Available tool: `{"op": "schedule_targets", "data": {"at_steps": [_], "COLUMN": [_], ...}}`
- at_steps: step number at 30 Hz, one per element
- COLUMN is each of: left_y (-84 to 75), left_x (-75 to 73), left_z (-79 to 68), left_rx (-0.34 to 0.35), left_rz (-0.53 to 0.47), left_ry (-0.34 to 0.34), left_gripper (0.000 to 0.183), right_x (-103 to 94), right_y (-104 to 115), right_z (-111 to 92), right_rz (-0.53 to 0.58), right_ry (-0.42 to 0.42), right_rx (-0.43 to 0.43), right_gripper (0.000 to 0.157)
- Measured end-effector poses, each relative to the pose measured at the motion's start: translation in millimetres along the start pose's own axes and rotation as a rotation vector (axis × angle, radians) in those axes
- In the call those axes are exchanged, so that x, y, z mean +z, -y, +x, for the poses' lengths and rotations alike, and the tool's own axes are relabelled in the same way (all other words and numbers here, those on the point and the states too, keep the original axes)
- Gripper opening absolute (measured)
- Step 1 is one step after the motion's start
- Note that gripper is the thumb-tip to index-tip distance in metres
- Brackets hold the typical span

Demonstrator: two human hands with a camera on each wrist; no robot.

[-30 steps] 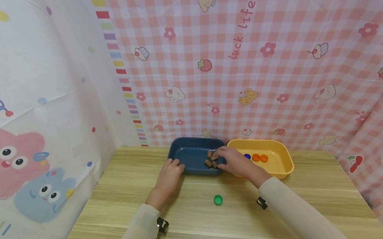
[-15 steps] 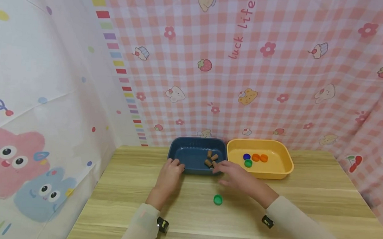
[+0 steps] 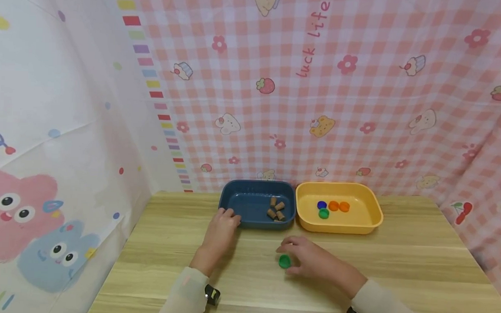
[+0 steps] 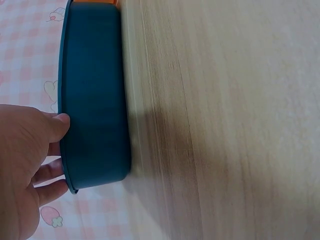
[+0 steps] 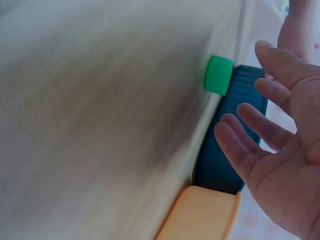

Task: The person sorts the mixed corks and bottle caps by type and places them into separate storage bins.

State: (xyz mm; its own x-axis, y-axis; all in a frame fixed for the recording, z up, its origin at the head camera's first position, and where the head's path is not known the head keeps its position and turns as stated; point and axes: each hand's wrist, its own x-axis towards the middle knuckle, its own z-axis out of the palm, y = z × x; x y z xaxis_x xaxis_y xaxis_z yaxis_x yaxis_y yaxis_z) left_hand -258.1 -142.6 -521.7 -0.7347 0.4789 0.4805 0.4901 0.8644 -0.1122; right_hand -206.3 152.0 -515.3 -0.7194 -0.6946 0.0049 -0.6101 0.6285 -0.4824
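My left hand (image 3: 220,233) grips the near left rim of a dark blue tray (image 3: 246,207). In the left wrist view the thumb lies on the tray's outer wall and the other fingers reach behind the rim. My right hand (image 3: 311,260), fingers spread and relaxed, hovers around a green bottle cap (image 3: 285,262) on the table in front of the trays. The right wrist view shows the green cap (image 5: 218,75) beyond the fingertips, with a gap between. Several short brown cork-like cylinders (image 3: 279,206) lie in the blue tray's right end.
Right beside the blue tray stands a yellow tray (image 3: 362,218). It holds a blue cap (image 3: 322,205), a second green cap (image 3: 324,213) and two orange caps (image 3: 344,206). A pink checked curtain (image 3: 298,107) hangs behind the wooden table (image 3: 168,245).
My right hand has left the blue tray's right end and come down toward the table, to the green cap. The brown cylinders and yellow tray are uncovered now. My left hand stays on the rim.
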Motion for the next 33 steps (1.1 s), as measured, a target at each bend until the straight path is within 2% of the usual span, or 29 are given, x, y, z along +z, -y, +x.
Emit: {"op": "schedule_targets", "data": {"at_steps": [6,13,23,26,33], "left_y": [0.8,1.1,1.0,0.5,0.0], "left_x": [0.4,-1.0,3.6,3.4,2.5], "left_z": [0.2,0.2,1.3,1.6,1.1], "left_rx": [0.0,-0.002,0.014,0.01,0.006], "left_rz": [0.009,0.003,0.008,0.002,0.003], "left_ry": [0.005,-0.007,-0.025,-0.027,-0.026], "left_gripper": [0.008,0.007,0.004,0.004,0.004], "right_x": [8.3,12.6,16.5,14.5,17.0], "right_y": [0.6,0.0,-0.8,3.0,13.1], "right_z": [1.0,5.6,9.7,11.4,19.3], "right_rz": [0.029,0.041,-0.019,-0.021,-0.12], "right_ry": [0.022,0.014,-0.032,-0.019,-0.005], "right_rx": [0.018,-0.003,-0.036,-0.014,0.031], "right_gripper": [0.048,0.034,0.02,0.019,0.02]}}
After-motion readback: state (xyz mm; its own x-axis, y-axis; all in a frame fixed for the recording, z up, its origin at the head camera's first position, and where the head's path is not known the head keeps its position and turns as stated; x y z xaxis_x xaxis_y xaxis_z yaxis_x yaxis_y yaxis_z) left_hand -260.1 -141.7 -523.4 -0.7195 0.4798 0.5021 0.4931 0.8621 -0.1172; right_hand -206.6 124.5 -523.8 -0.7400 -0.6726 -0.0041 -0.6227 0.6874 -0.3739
